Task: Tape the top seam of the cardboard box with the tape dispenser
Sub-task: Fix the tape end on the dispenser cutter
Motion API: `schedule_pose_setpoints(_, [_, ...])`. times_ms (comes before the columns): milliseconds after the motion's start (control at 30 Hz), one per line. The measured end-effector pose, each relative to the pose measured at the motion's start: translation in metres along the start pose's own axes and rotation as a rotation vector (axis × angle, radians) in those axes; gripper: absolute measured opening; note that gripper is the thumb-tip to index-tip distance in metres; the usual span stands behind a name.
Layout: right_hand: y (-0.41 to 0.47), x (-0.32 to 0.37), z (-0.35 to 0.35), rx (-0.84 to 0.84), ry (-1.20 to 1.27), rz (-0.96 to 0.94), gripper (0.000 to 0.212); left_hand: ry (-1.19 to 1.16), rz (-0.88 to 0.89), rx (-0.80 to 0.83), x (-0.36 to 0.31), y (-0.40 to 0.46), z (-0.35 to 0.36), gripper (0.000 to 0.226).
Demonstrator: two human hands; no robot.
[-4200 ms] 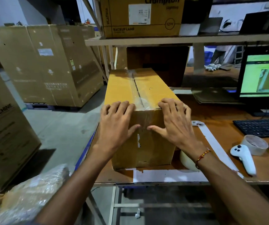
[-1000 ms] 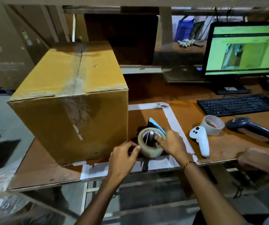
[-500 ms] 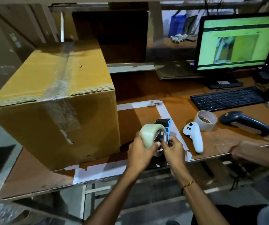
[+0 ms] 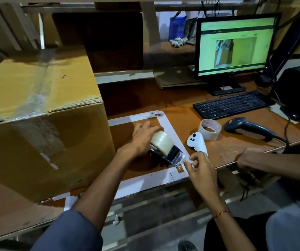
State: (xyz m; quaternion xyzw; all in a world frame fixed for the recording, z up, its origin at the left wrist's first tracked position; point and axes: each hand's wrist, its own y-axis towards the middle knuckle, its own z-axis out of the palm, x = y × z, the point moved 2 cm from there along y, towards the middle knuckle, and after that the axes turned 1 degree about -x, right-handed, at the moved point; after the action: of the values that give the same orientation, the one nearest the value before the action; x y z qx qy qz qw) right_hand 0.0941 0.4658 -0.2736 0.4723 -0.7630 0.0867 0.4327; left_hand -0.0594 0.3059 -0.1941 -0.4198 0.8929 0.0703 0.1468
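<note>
The closed cardboard box (image 4: 40,113) stands at the left of the wooden bench, with clear tape along its top seam and down its near face. My left hand (image 4: 142,136) grips the tape dispenser (image 4: 165,145), which carries a roll of clear tape and is held just above the bench to the right of the box. My right hand (image 4: 198,165) pinches the loose end of the tape at the dispenser's front edge.
A white controller (image 4: 197,142), a spare tape roll (image 4: 209,129), a barcode scanner (image 4: 248,126), a keyboard (image 4: 230,105) and a monitor (image 4: 234,46) sit to the right. Another person's hand (image 4: 250,158) rests on the bench edge at right. White tape marks a rectangle (image 4: 169,127) on the bench.
Both hands left the box top and picked the dispenser up from the bench. It is now turned on its side, and my right hand has drawn the tape end away from it.
</note>
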Motion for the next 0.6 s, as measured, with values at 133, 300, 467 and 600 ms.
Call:
schedule_pose_setpoints(133, [0.007,-0.008,0.007,0.188,-0.028,-0.151,0.037,-0.019,-0.058,-0.068,0.004,0.008,0.009,0.089])
schedule_pose_setpoints(300, [0.01,-0.011,0.015,0.334,-0.107,-0.373,0.037,-0.239,-0.053,-0.216,-0.001,-0.011,0.023,0.072])
schedule_pose_setpoints(467, [0.007,-0.007,0.023,0.336,-0.151,-0.461,0.04,-0.161,0.025,-0.127,0.01,-0.006,0.028,0.069])
schedule_pose_setpoints(600, [0.009,0.0,0.026,0.291,-0.267,-0.52,0.04,-0.017,0.046,-0.155,0.021,0.003,0.029,0.077])
